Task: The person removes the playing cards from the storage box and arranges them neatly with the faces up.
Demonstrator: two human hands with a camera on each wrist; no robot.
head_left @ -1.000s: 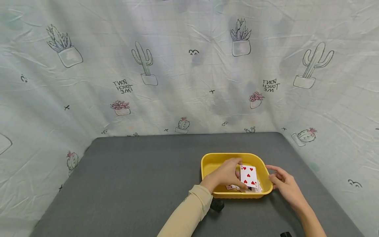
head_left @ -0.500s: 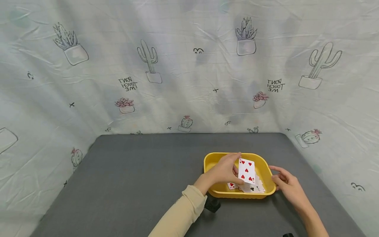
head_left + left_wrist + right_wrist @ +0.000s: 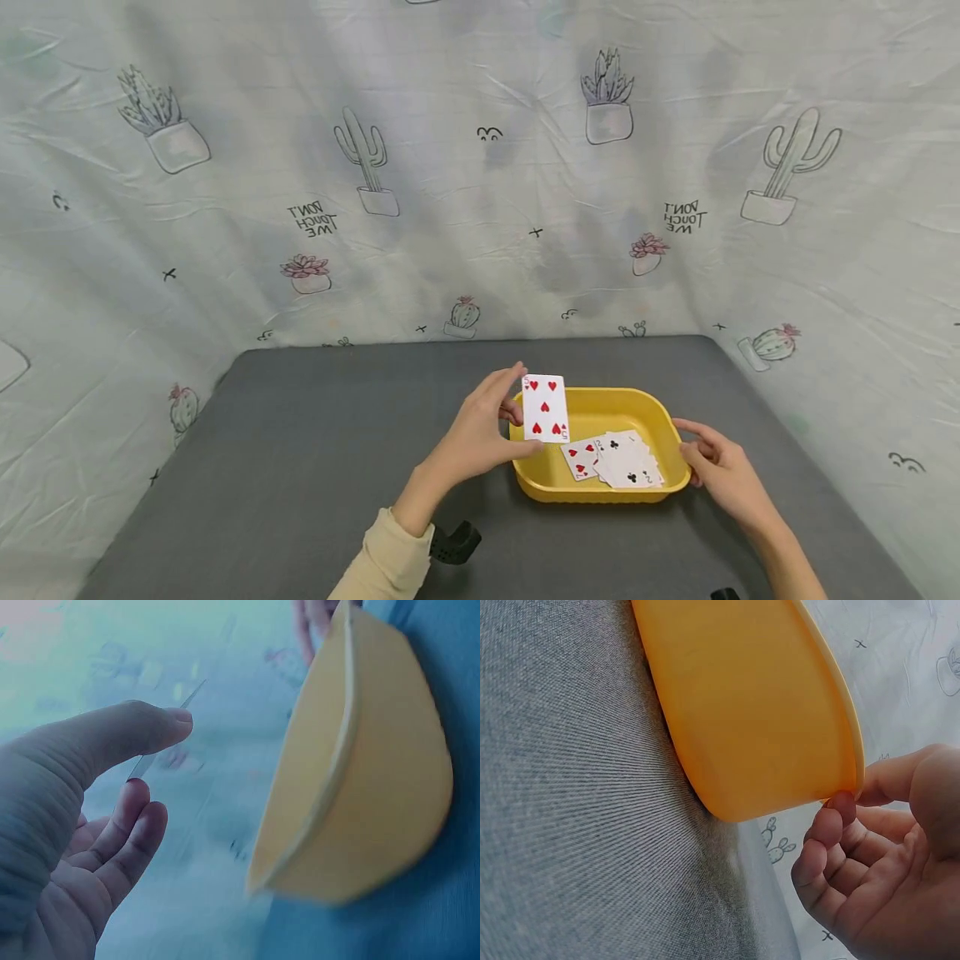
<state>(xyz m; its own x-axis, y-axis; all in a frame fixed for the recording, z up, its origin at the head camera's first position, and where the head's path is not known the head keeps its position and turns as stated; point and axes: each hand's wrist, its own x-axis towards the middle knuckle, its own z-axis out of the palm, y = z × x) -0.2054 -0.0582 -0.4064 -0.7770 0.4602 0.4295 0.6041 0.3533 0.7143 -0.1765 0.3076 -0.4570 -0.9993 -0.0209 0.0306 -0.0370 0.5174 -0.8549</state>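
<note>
Between thumb and fingers, my left hand (image 3: 480,429) pinches a five of hearts playing card (image 3: 545,408), face toward me, above the left rim of a yellow plastic basket (image 3: 600,493). Seen from the left wrist, the card (image 3: 196,691) is almost edge-on and apart from the basket (image 3: 390,765). Inside the basket lie several loose playing cards (image 3: 626,460), a two of clubs on top and a heart card (image 3: 580,458) beside it. My right hand (image 3: 723,475) holds the basket's right rim; the right wrist view shows its thumb and fingers pinching the rim (image 3: 859,761).
A dark grey table (image 3: 300,467) bears the basket at its right half. Pale cloth (image 3: 450,167) printed with cacti hangs behind and on both sides. A black strap device (image 3: 456,543) sits on my left wrist.
My left hand has lifted the five of hearts from inside the basket and carried it up and left to the left rim. The cards below are uncovered. My right hand stays at the rim.
</note>
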